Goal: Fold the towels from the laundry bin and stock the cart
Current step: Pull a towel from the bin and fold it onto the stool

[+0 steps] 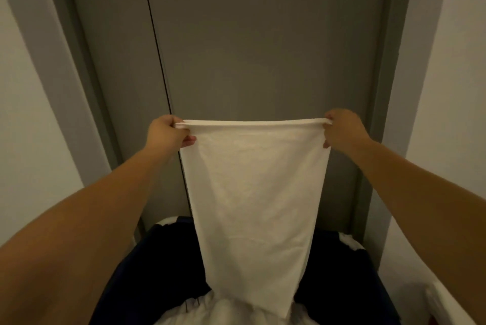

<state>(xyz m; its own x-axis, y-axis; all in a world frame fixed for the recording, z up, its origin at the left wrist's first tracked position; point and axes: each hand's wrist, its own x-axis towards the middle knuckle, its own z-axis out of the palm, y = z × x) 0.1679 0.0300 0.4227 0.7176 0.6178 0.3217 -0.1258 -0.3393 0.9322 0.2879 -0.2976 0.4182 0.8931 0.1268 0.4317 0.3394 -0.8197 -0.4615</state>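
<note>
A white towel [252, 193] hangs stretched out in front of me, its top edge pulled taut and level. My left hand [168, 132] pinches the top left corner and my right hand [342, 130] pinches the top right corner. The cloth drops straight down over a dark laundry bin [147, 266] below. White crumpled laundry [223, 309] lies at the bottom of the view, under the towel's lower end.
A grey double door [263, 48] fills the view right behind the towel, set in a grey frame [389, 87]. White walls stand on both sides. A white edge [441, 303] shows at the lower right corner.
</note>
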